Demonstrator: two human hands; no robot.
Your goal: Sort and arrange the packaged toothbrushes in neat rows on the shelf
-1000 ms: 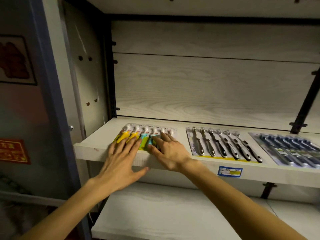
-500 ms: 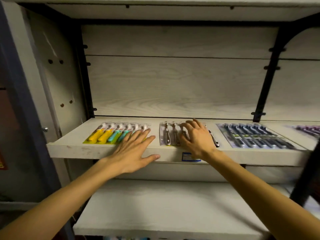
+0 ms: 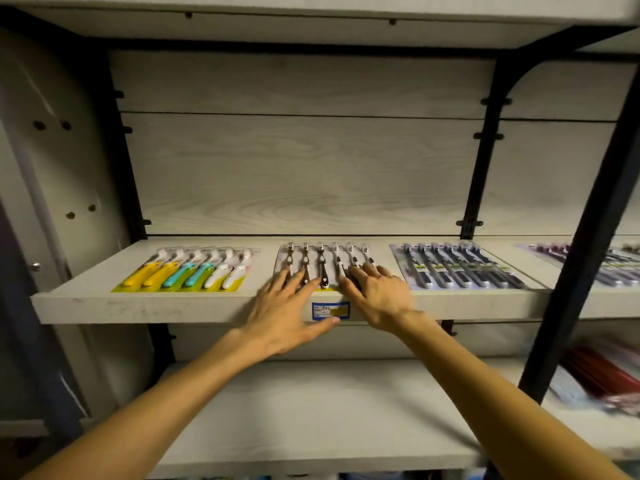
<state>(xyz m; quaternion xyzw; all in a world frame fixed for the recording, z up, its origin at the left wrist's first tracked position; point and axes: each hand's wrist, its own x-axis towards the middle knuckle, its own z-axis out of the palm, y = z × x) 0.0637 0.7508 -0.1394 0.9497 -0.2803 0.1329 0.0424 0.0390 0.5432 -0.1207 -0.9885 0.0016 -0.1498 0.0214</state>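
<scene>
Two hands [image 3: 284,317] [image 3: 379,299] flat on black-handled toothbrush pack [image 3: 322,265], colourful pack [image 3: 194,271] left

- Shelf board [image 3: 104,303]: pale wood-grain laminate, matt, front edge scuffed.
- Back panel [image 3: 304,174]: same light wood-grain finish, matt, smooth.
- Upright post [image 3: 481,161]: black metal, matt.
- Colourful toothbrush pack [image 3: 194,271]: glossy plastic handles on a yellow-green card.
- Middle toothbrush pack [image 3: 322,261]: clear glossy plastic blister, reflective.
- Dark toothbrush pack [image 3: 457,268]: shiny plastic cover.
- Price label [image 3: 330,310]: printed paper, smooth.
</scene>
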